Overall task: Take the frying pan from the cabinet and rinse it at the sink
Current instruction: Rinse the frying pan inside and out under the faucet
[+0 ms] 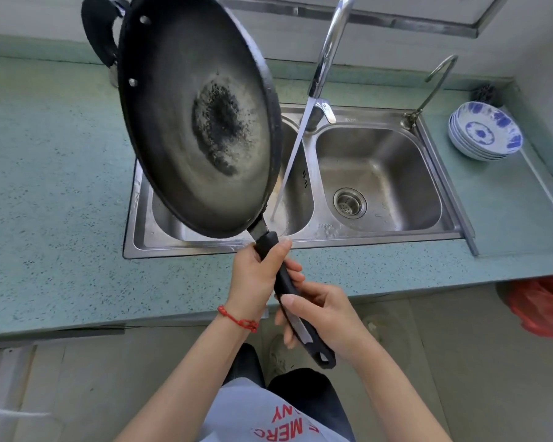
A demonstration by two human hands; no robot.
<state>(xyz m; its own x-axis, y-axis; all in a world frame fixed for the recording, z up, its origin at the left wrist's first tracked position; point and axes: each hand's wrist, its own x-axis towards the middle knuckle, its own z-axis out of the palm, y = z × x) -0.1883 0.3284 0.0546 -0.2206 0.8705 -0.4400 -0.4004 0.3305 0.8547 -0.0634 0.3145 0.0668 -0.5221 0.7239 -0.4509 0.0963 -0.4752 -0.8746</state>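
Note:
A large black frying pan (186, 100) with a burnt patch in its middle is tilted up on edge over the left basin of the steel double sink (380, 173). My left hand (256, 275) grips the long black handle close to the pan. My right hand (323, 314) holds the handle farther down, near its end. The chrome faucet (329, 43) arches over the sink. A thin stream of water (291, 157) runs from it into the left basin, just right of the pan's rim and apart from it.
A stack of blue-and-white bowls (486, 132) sits on the teal counter (55, 173) right of the sink. A small second tap (434, 81) stands at the sink's back right corner. A red plastic bag (543, 304) lies below the counter at right.

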